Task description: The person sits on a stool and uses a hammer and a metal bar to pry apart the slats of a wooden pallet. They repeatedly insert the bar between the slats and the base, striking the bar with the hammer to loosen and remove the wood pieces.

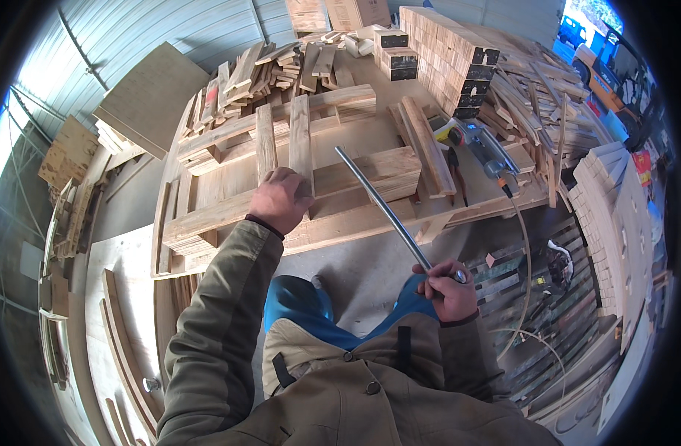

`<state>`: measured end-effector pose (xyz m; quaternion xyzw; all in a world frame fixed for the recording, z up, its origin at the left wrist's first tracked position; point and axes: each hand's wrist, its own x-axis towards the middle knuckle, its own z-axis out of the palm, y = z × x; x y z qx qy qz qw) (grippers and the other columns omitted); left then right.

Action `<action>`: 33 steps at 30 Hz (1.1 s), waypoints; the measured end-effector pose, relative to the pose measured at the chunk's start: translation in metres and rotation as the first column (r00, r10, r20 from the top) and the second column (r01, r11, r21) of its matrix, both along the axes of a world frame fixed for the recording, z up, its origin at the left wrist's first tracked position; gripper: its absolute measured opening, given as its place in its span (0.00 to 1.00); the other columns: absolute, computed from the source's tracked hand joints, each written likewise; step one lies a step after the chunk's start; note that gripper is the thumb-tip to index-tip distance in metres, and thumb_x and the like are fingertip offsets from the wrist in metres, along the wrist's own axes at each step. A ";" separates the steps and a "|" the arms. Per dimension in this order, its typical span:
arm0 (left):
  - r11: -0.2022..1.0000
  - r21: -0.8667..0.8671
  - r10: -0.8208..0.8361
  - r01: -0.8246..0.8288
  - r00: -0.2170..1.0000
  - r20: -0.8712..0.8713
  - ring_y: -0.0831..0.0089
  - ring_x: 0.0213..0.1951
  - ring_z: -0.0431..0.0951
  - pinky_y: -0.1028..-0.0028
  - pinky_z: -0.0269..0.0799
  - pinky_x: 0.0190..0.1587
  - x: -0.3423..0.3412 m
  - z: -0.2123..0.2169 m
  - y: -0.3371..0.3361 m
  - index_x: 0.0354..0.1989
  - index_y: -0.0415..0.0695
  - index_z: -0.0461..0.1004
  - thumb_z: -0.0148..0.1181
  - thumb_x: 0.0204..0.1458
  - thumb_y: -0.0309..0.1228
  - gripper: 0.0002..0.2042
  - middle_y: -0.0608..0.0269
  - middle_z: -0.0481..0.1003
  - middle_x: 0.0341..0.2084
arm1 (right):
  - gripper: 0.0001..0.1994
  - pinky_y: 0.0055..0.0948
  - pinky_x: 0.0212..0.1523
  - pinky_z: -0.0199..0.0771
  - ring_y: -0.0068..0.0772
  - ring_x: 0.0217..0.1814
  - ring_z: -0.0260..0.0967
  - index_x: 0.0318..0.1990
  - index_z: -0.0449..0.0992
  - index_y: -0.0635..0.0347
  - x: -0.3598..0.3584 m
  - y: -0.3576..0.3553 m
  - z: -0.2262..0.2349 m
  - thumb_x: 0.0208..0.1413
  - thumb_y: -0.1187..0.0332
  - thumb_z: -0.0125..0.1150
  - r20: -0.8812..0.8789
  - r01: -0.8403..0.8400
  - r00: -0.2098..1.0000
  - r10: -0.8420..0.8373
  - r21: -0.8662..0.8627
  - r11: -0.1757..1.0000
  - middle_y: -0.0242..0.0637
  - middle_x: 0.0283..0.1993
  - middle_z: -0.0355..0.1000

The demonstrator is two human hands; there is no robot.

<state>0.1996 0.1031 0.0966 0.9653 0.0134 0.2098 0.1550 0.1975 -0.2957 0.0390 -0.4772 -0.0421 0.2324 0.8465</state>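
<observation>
A wooden pallet frame [236, 212] of pale beams lies on the workbench in front of me. Two slats cross its beams side by side. My left hand [281, 199] curls its fingers over the near end of the right-hand slat [300, 134], where the slat meets the front beam. Held low by my right thigh, my right hand [447, 290] is closed round the lower end of a long silver metal rod [385, 210]. The rod slants up and left, its far tip above the front beam. A rounded metal end shows beside my right fingers.
Right of the frame lie loose boards [427, 145], pliers-like tools [456, 175] and an air nailer [485, 152] with a hose [527, 253] trailing down. Behind stand stacked blocks [448, 56] and piled slats [258, 74]. A slatted pallet [504, 279] lies on the floor at right.
</observation>
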 end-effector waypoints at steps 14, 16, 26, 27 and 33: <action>0.990 0.114 0.072 -0.081 0.994 0.082 0.53 0.55 0.77 0.52 0.69 0.60 -0.008 0.002 -0.005 0.50 0.47 0.82 0.77 0.41 0.43 0.26 0.56 0.78 0.50 | 0.07 0.37 0.41 0.80 0.26 0.25 0.66 0.39 0.74 0.64 0.021 0.005 0.025 0.54 0.82 0.53 0.101 0.025 0.995 -0.015 -0.106 0.994 0.67 0.50 0.78; 0.987 0.115 0.106 -0.115 0.991 0.084 0.54 0.56 0.76 0.50 0.67 0.62 -0.006 -0.004 -0.006 0.53 0.48 0.80 0.76 0.40 0.45 0.29 0.56 0.78 0.51 | 0.06 0.33 0.39 0.80 0.26 0.27 0.70 0.38 0.75 0.65 0.031 0.007 0.032 0.55 0.82 0.54 0.133 0.017 0.991 -0.007 -0.078 0.997 0.64 0.52 0.79; 0.976 0.162 0.105 -0.142 0.970 0.221 0.54 0.56 0.77 0.44 0.66 0.64 0.001 -0.026 -0.005 0.56 0.48 0.78 0.74 0.42 0.45 0.30 0.58 0.77 0.54 | 0.06 0.28 0.34 0.77 0.22 0.26 0.68 0.37 0.75 0.66 0.088 0.060 0.077 0.56 0.84 0.54 0.337 -0.003 0.940 0.053 -0.148 0.989 0.58 0.48 0.81; 0.976 0.167 0.097 -0.138 0.967 0.236 0.54 0.56 0.77 0.44 0.66 0.64 -0.001 -0.026 -0.004 0.55 0.48 0.79 0.74 0.41 0.45 0.30 0.58 0.77 0.54 | 0.06 0.27 0.33 0.76 0.22 0.26 0.68 0.37 0.75 0.66 0.095 0.067 0.081 0.56 0.84 0.54 0.361 -0.002 0.930 0.068 -0.180 0.984 0.58 0.47 0.81; 0.986 0.134 0.062 -0.101 0.962 0.266 0.54 0.56 0.78 0.50 0.69 0.64 -0.001 -0.023 -0.002 0.53 0.45 0.80 0.75 0.40 0.43 0.30 0.55 0.78 0.53 | 0.05 0.25 0.29 0.72 0.20 0.25 0.66 0.36 0.75 0.67 0.144 0.114 0.103 0.55 0.83 0.54 0.444 -0.013 0.884 0.150 -0.297 0.955 0.52 0.41 0.82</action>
